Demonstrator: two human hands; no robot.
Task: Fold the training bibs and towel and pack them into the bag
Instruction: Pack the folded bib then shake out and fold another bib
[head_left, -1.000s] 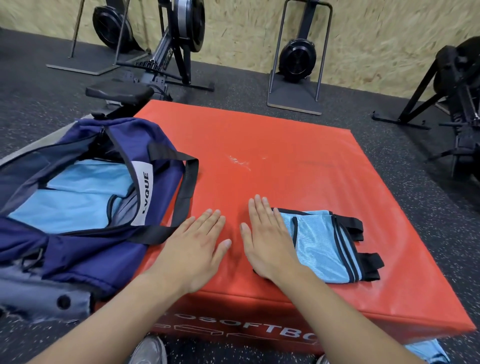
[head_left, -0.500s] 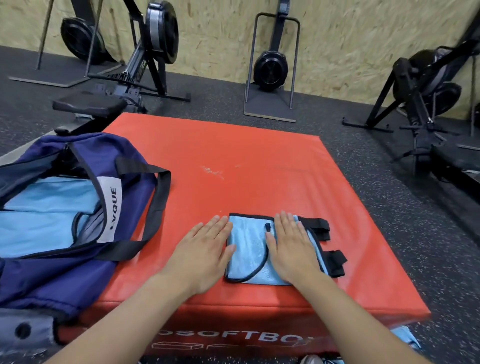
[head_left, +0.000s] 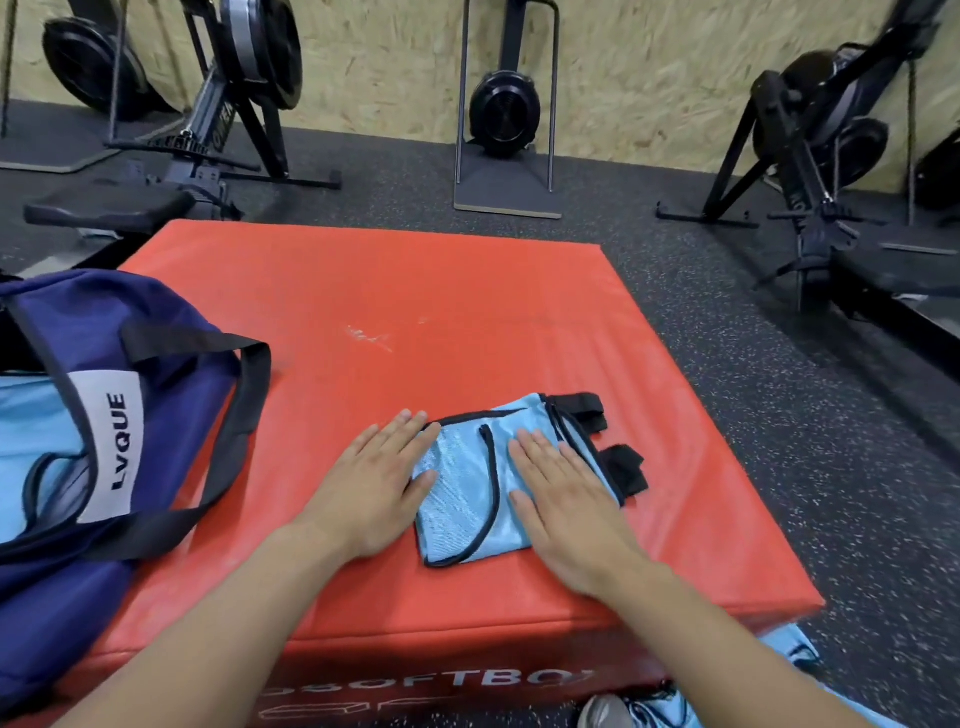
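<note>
Folded light-blue mesh bib (head_left: 467, 483), black-trimmed, roughly square, flat on smooth red padded box (head_left: 467, 312). Left hand (head_left: 371, 488) flat, fingers straight, at bib's left edge; right hand (head_left: 563, 499) flat, pressing bib's right half, gripping nothing.

You are looking down at a red padded soft box (head_left: 467, 322) with a folded light-blue mesh bib (head_left: 470, 493) lying near its front edge. Your left hand (head_left: 371, 491) is resting just left of the bib, your right hand (head_left: 566, 499) on it. An open navy fabric bag (head_left: 130, 364) is sitting at the box's left side, holding more light-blue cloth (head_left: 31, 441).
</note>
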